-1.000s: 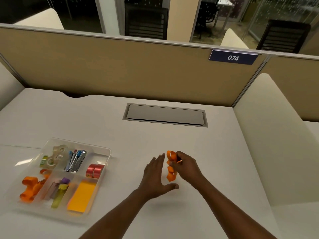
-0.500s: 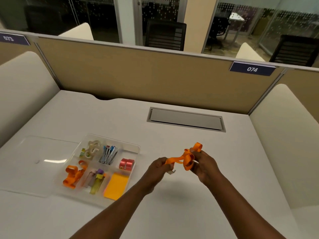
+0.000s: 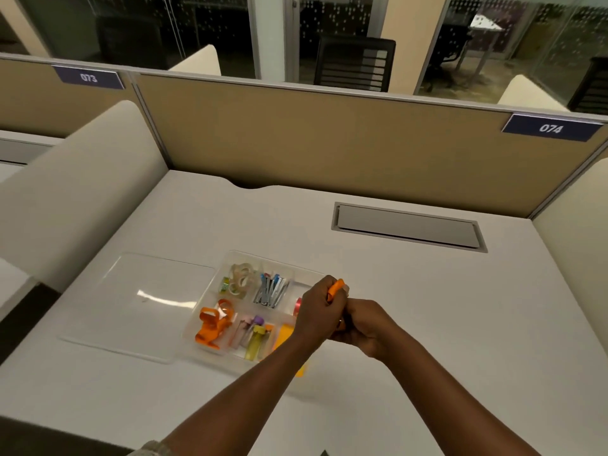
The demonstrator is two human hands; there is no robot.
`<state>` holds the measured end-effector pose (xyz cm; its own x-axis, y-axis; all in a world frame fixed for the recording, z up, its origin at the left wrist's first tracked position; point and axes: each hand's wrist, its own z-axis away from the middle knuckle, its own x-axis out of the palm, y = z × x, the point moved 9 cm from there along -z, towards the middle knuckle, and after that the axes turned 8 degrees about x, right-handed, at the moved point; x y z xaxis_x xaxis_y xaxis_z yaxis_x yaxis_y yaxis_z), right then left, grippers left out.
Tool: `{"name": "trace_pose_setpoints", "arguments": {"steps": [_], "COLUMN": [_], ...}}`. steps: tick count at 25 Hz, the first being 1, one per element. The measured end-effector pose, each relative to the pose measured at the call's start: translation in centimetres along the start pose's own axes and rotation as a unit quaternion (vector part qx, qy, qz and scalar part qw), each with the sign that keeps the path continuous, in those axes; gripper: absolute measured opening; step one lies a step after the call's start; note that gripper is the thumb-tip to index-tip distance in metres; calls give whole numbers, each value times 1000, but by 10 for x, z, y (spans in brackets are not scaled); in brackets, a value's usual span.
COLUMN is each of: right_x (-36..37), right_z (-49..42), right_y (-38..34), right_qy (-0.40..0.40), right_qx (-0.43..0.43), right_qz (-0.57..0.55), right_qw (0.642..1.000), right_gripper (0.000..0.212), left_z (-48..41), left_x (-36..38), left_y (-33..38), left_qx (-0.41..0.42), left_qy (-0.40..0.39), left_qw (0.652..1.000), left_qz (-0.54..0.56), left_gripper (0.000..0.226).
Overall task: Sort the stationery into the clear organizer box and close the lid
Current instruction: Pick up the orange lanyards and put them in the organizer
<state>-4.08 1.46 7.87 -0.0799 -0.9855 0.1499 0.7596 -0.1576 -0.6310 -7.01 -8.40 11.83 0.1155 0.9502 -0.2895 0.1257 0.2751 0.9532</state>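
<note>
Both hands are clenched together on an orange ribbon.

Fingers of the left hand (image 3: pixel 317 311) are curled tight around the ribbon (image 3: pixel 335 287), whose end shows at its 12 o'clock; the right hand (image 3: pixel 360 324) is pressed against it at 3 o'clock, fist closed. They are held over the right edge of the open box (image 3: pixel 230 258); its lid (image 3: pixel 144 301) is laid flat at 9 o'clock.

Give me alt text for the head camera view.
Both hands, left hand and right hand, bunch an orange ribbon above a clear organizer box of sorted stationery on a white desk. Its lid lies open, flat alongside.
</note>
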Motion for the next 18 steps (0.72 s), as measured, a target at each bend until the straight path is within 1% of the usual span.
{"name": "trace_pose_setpoints", "arguments": {"steps": [2, 4, 5, 7, 8, 10, 12, 13, 15, 17, 18], "right_x": [26, 52, 64, 88, 99, 120, 133, 136, 139, 140, 140], "right_z": [-4, -10, -13, -19, -21, -27, -33, -36, -41, -45, -47], "right_y": [2, 6, 8, 10, 11, 12, 13, 14, 18, 22, 24], "right_qy": [-35, -58, -62, -63, -61, -58, -50, -44, -35, -28, -22], "right_qx": [14, 27, 29, 28, 26, 11, -6, -12, -16, -13, -12], "right_qz": [30, 64, 85, 135, 164, 214, 232, 235, 238, 249, 255], "right_qw": [999, 996, 994, 988, 984, 975, 971, 971, 970, 968, 967], "right_gripper": [25, 26, 26, 25, 25, 28, 27, 25, 22, 21, 20], "left_z": [-1, -2, -1, 0, 3, 11, 21, 25, 29, 27, 24], "left_x": [-31, -59, -72, -97, -108, -133, -161, -175, -207, -228, -232], "left_y": [-10, -27, -39, -68, -84, -114, -136, -144, -152, -149, -147], "left_qx": [22, 2, -24, -108, -157, -237, -278, -282, -253, -198, -169], "left_qy": [27, 40, 46, 66, 80, 122, 172, 194, 230, 229, 209], "left_qw": [999, 998, 998, 992, 983, 954, 933, 930, 938, 951, 957], "left_qz": [-42, -50, -43, 8, 50, 134, 152, 135, 50, -63, -112], "left_gripper": [17, 16, 17, 17, 15, 12, 12, 16, 19, 16, 15]}}
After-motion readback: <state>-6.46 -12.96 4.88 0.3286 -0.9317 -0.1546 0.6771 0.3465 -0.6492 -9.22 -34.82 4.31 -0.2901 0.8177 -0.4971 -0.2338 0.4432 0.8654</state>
